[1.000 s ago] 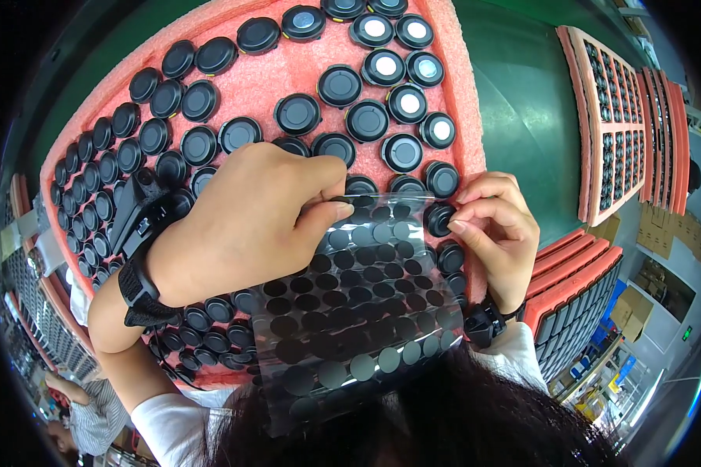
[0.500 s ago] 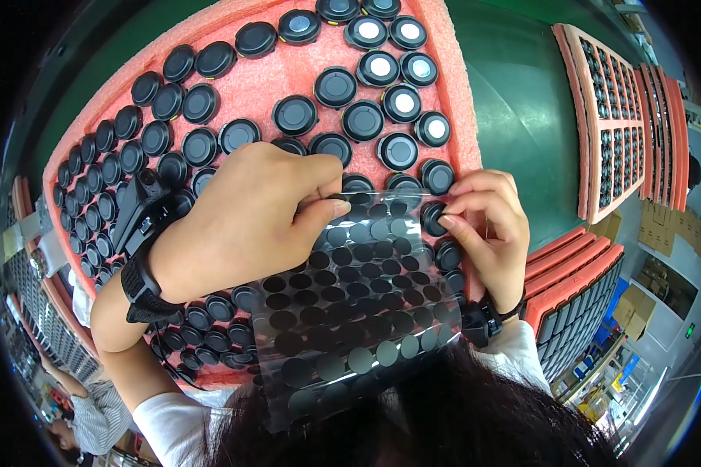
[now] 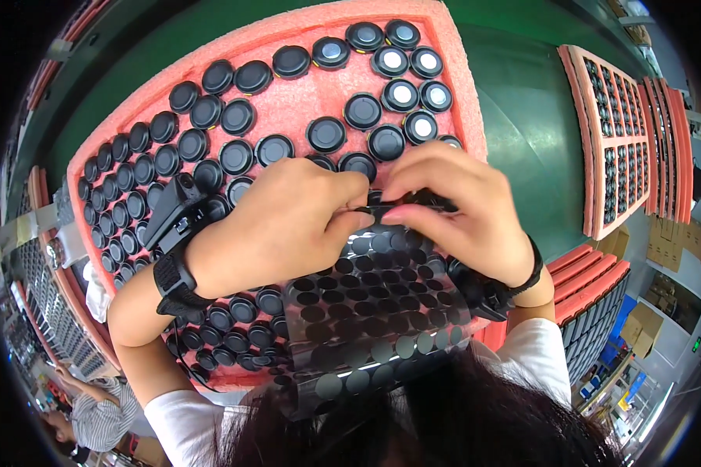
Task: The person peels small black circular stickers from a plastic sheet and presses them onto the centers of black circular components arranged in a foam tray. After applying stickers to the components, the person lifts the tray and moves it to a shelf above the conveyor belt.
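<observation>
Dotted sheet [image 3: 382,311] above tray [image 3: 288,109] of pucks [image 3: 326,134]

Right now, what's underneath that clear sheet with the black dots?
Through the clear sheet, patches of the pink foam tray show. Black round pieces reach the sheet's left edge; whether more lie beneath, I can't tell: the dots cover much.

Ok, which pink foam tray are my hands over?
The large middle tray: your left hand, right hand and dotted clear sheet are over it; the other trays sit off to the sides.
</observation>
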`<action>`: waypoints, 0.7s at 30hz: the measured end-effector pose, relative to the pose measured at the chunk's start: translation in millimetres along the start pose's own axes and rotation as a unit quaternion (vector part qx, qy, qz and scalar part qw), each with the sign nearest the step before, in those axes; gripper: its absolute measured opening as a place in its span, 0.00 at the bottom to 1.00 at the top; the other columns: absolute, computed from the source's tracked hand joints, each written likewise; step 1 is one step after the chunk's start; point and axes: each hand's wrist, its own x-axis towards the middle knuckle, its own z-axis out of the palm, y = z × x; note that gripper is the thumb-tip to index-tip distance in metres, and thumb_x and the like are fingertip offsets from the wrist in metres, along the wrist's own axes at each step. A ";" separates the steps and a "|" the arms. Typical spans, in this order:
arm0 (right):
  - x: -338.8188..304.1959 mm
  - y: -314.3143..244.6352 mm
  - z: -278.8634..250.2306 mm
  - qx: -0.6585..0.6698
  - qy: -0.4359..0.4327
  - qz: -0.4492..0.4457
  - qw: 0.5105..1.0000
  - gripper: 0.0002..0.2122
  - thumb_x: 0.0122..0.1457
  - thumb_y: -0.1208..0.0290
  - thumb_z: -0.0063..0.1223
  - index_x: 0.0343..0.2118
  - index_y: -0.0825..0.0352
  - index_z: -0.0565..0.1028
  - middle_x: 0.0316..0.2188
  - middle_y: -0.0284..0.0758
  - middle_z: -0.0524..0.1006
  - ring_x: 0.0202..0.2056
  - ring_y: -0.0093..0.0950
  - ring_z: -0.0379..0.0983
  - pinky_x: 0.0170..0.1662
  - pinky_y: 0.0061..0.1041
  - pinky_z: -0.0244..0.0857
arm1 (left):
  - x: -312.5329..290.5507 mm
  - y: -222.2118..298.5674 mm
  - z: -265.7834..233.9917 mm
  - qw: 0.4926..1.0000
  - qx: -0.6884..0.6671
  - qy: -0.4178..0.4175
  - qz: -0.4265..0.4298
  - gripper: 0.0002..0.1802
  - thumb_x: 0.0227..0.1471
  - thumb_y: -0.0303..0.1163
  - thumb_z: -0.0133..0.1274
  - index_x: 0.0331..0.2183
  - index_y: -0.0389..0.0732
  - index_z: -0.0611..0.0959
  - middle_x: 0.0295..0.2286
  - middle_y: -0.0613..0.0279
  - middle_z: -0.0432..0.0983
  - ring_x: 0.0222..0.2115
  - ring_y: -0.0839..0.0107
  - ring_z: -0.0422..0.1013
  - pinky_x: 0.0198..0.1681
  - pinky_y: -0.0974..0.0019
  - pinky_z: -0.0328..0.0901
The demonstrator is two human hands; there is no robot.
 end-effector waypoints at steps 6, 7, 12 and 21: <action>2.3 2.0 7.5 0.036 -0.054 0.093 0.994 0.08 0.40 0.79 0.58 0.25 0.69 0.72 0.25 0.35 0.71 0.29 0.31 0.70 0.33 0.26 0.65 | 0.2 -3.5 -0.9 1.000 -0.002 0.004 0.020 0.07 0.39 0.25 0.54 0.21 0.36 0.72 0.13 0.54 0.66 0.15 0.56 0.65 0.16 0.62 0.56; 2.6 1.1 7.5 0.055 -0.052 0.130 0.989 0.07 0.40 0.79 0.58 0.25 0.68 0.72 0.25 0.35 0.71 0.29 0.31 0.70 0.32 0.26 0.65 | -0.5 -4.7 -0.6 1.000 0.002 0.007 0.021 0.07 0.39 0.25 0.54 0.21 0.36 0.72 0.13 0.55 0.66 0.15 0.57 0.65 0.16 0.62 0.56; 2.8 10.9 5.8 -0.013 -0.086 0.009 0.996 0.06 0.40 0.79 0.57 0.23 0.68 0.72 0.26 0.35 0.71 0.30 0.30 0.69 0.33 0.27 0.64 | -1.1 -2.7 -0.2 0.999 0.015 0.001 0.034 0.07 0.39 0.26 0.54 0.20 0.37 0.72 0.13 0.55 0.66 0.15 0.57 0.65 0.17 0.62 0.56; 7.4 20.8 -20.0 0.039 0.009 0.041 0.998 0.05 0.40 0.82 0.56 0.21 0.70 0.73 0.29 0.33 0.70 0.34 0.24 0.66 0.36 0.20 0.60 | 0.8 -3.2 -1.2 1.000 -0.007 -0.003 0.023 0.07 0.40 0.25 0.54 0.20 0.37 0.71 0.13 0.55 0.66 0.15 0.57 0.65 0.17 0.62 0.56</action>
